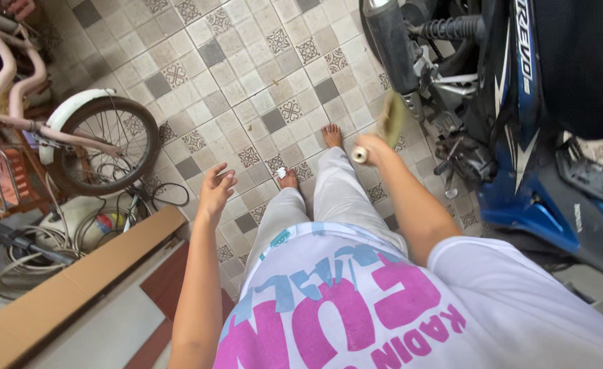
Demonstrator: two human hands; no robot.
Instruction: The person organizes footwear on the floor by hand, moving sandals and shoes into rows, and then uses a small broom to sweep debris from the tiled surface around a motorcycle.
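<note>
My right hand grips the pale handle of a brush whose yellowish bristle head is blurred with motion, close to the exhaust pipe of a blue motorbike. My left hand hangs free with fingers spread above the patterned tile floor, holding nothing. Below me I see my white printed shirt, light trousers and bare feet.
A pink bicycle with a white mudguard and small wheel stands at the left. Coiled hoses and cables lie beside it. A long cardboard box lies across the lower left.
</note>
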